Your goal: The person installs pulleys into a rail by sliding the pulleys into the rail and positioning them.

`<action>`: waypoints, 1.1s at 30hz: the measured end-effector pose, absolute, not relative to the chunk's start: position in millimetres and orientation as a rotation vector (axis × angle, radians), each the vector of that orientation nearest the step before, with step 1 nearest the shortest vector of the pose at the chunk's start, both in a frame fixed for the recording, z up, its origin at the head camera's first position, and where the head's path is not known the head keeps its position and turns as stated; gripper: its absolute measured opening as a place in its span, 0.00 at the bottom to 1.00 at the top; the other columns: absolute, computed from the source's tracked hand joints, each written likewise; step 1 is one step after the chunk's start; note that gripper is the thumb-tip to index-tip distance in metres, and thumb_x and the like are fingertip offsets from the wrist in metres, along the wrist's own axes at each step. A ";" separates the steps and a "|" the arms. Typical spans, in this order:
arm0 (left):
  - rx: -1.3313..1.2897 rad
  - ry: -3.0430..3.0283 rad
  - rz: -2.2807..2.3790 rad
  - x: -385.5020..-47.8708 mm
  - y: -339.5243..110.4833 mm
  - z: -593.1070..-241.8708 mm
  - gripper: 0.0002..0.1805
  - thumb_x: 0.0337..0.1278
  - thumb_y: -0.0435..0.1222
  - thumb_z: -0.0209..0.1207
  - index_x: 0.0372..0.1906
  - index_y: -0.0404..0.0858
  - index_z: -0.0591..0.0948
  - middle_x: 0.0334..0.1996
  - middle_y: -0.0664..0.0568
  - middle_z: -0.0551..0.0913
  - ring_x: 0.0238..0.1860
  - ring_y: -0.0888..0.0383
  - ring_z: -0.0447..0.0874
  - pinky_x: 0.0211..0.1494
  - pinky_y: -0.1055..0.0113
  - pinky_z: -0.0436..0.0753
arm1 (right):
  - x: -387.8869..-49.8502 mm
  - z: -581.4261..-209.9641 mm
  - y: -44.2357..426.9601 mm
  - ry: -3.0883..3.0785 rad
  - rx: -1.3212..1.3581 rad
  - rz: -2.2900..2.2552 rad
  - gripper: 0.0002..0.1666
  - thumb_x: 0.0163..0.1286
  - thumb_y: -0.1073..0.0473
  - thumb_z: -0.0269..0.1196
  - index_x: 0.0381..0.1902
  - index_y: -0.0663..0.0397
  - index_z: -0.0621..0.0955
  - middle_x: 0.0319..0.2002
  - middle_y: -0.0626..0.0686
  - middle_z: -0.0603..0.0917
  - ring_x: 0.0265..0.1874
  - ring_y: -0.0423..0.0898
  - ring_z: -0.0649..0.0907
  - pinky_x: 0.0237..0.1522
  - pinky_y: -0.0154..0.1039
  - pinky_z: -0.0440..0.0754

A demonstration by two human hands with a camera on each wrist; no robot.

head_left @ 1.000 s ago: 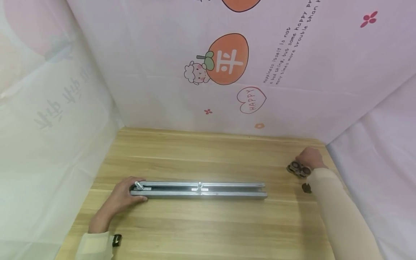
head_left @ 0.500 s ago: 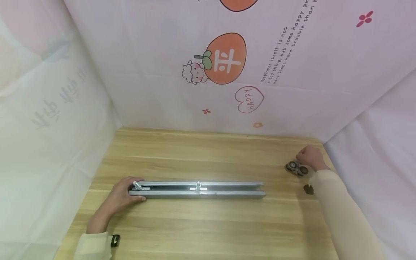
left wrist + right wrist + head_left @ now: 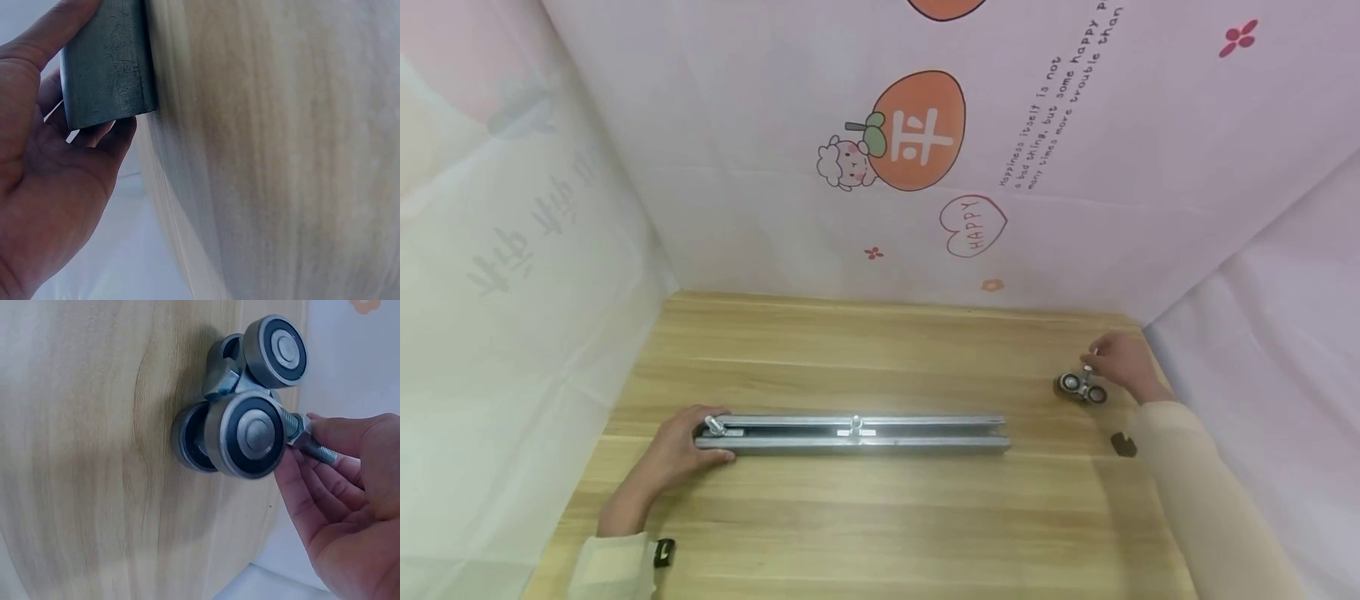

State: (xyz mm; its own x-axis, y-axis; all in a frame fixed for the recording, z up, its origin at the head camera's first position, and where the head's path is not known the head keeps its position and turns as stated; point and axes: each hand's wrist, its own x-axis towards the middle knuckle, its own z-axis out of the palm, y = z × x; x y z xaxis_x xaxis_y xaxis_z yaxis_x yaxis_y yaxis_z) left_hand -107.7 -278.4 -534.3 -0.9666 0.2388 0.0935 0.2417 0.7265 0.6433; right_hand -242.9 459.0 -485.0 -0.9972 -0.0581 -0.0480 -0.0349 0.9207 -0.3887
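Observation:
A long metal channel track (image 3: 925, 443) lies across the wooden table, its slot facing up. My left hand (image 3: 673, 446) grips the track's left end, thumb on the near side and fingers round the far side. In the left wrist view the track's end (image 3: 109, 69) sits between thumb and fingers. At the right, my right hand (image 3: 1122, 362) pinches the threaded bolt of a roller trolley (image 3: 1078, 387). Seen from the right wrist, the trolley's wheels (image 3: 253, 434) are close to the tabletop, and the thumb of the right hand (image 3: 350, 494) presses near the nut.
Two bolt fittings sit in the track: one at the left end (image 3: 715, 427), one mid-length (image 3: 856, 429). A small dark piece (image 3: 1123, 444) is by the right sleeve. Printed cloth walls (image 3: 760, 167) enclose the wooden table (image 3: 865, 533) at the back and sides.
The right hand has turned the trolley, so its wheels and bolt show more clearly, slightly lifted or tilted. The left hand keeps its grip on the track; the whole view has shifted slightly.

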 end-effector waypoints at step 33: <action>-0.427 -2.905 -1.073 -107.1 -279.1 -534.8 0.40 0.38 0.40 0.85 0.61 0.32 0.84 0.53 0.36 0.87 0.54 0.33 0.84 0.61 0.34 0.79 | -196.1 -462.0 442.3 2.928 -0.427 -0.474 0.03 0.69 0.61 0.73 0.36 0.55 0.91 0.34 0.54 0.92 0.31 0.47 0.88 0.38 0.53 0.89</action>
State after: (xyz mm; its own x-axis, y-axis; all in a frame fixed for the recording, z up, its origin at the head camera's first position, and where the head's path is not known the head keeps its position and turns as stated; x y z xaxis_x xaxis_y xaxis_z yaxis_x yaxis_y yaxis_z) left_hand -107.1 -279.1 -534.8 -0.9626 0.2486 0.1077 0.2589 0.7270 0.6360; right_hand -196.1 442.3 -462.0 -0.9491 -0.2998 -0.0964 -0.2540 0.9098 -0.3282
